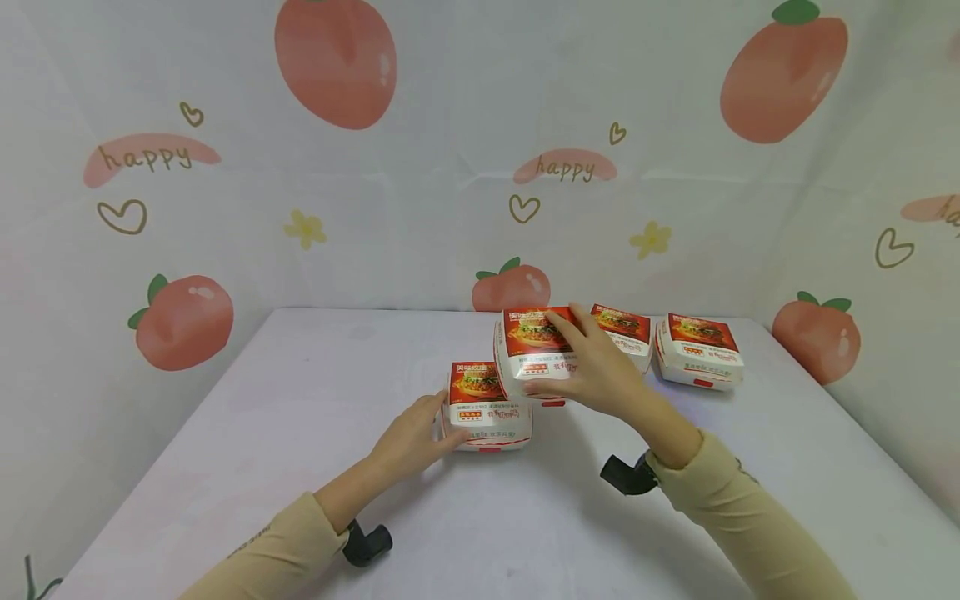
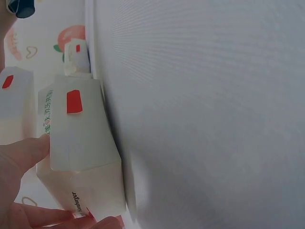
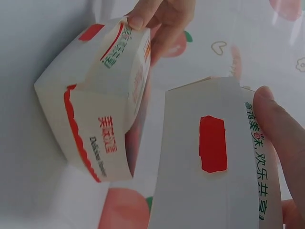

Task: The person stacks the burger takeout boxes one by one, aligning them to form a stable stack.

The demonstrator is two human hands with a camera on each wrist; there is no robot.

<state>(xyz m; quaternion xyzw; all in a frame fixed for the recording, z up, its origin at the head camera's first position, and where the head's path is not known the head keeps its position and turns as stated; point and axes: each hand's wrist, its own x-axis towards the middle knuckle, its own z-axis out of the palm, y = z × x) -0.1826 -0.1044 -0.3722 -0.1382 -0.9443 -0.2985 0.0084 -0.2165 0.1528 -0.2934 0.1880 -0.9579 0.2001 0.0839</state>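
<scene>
Two printed burger boxes are held, one by each hand. The upper box (image 1: 528,346) is gripped in the right hand (image 1: 603,371) and held above the tabletop (image 1: 322,400). Its near edge is met by the thumb, and its top is crossed by spread fingers toward the far right corner, so the box lies to the left of the palm, with its left part uncovered. The fingers are bent round it and parted by about the box's own depth.

The lower box (image 1: 487,429) is set on the tabletop, nearer and farther left. Its left end is grasped by the left hand (image 1: 408,442): the near left corner is touched by the thumb, the left side and far left corner by the fingers, so most of the box extends to the right of the grip. The hand is spread just wide enough to span that end. In the head view the lower box's far right corner is hidden by the upper box; in the right wrist view a gap is seen between the two.

On the far right of the tabletop two further boxes are placed. The middle box (image 1: 626,325) is partly covered from view by the right hand, and the rightmost box (image 1: 701,350) is seen whole just beside it. Behind them a peach-printed cloth (image 1: 435,208) is hung.
</scene>
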